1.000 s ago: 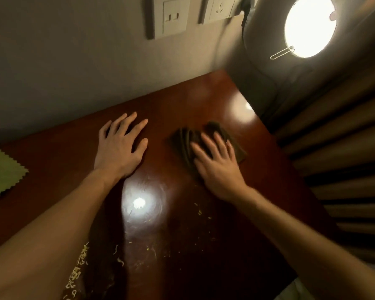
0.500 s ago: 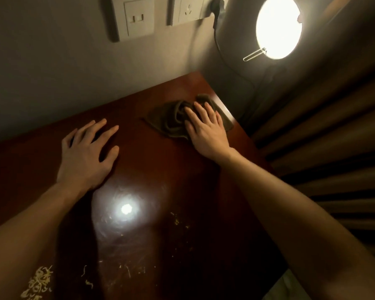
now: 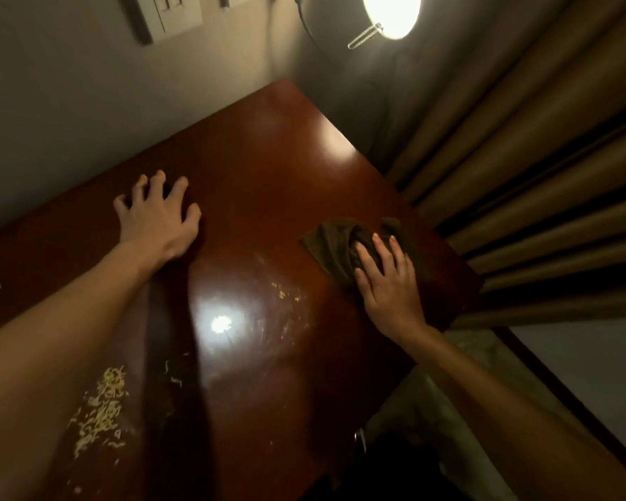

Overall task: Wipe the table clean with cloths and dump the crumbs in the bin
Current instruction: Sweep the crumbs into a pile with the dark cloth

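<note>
Closest to me, a pile of crumbs [image 3: 100, 410] lies on the worktop [image 3: 268, 168], light and loose, likely to scatter across the glossy wood. Further out, my right hand [image 3: 387, 283] presses the brown cloth [image 3: 335, 244] near the right edge, fingers [image 3: 380, 249] straight and flat on it. It looks soft, limp and bunched, so I'd bear down on its middle. Beyond, my left hand [image 3: 156, 218] braces, fingers spread, holding nothing.

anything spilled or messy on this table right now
Yes. A pile of pale noodle-like crumbs lies at the table's near left, beside the left forearm, and a few yellow bits sit mid-table by dull smears. The right hand presses the dark cloth near the right edge, apart from both.
</note>
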`<state>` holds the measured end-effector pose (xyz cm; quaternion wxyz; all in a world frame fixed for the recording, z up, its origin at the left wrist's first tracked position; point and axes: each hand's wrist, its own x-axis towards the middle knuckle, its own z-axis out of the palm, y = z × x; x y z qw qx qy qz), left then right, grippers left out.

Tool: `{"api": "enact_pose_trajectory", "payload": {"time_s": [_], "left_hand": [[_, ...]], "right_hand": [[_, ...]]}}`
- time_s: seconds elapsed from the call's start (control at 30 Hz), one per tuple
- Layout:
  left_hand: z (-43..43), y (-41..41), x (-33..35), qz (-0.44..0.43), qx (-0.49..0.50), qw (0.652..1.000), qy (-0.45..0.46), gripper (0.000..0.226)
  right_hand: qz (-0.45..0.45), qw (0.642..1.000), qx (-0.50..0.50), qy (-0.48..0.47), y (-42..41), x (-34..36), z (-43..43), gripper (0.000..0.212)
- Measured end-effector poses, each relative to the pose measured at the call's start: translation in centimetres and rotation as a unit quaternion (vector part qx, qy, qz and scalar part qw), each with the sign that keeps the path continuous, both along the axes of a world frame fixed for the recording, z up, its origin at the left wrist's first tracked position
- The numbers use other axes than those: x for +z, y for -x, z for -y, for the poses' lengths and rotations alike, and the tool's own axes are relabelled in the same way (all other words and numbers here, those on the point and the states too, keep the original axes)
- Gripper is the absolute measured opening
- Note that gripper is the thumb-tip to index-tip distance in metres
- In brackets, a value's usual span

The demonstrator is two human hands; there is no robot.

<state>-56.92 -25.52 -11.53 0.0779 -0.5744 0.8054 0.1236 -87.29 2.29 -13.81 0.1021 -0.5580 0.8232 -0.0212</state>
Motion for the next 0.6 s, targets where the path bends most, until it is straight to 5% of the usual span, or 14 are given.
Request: {"api": "enact_pose_trajectory", "payload": {"time_s": [0.17,0.33,0.47,0.6], "left_hand": [[-4.0,2.9,1.3,0.019,-0.043,0.995,-0.085,0.064],[-5.8,5.7,2.5,0.027,-0.099,0.986,-0.133,0.064],[-5.1,6.1,3.0,0.047,-0.093,0.981,-0.163,0.067],[-4.8,6.5,3.2,0.059,-0.092,0.977,-0.182,0.072]], "right_hand": [[0.009,0.998,0.058,-0.023,1.3,-0.5,-2.3,0.056],[0.010,0.996,-0.084,-0.017,6.4,-0.2,0.6,0.057],[-0.027,0.989,-0.134,0.048,2.2,-0.9,0.2,0.054],[-0.027,0.999,-0.031,0.032,-4.5,-1.1,-2.8,0.053]]}}
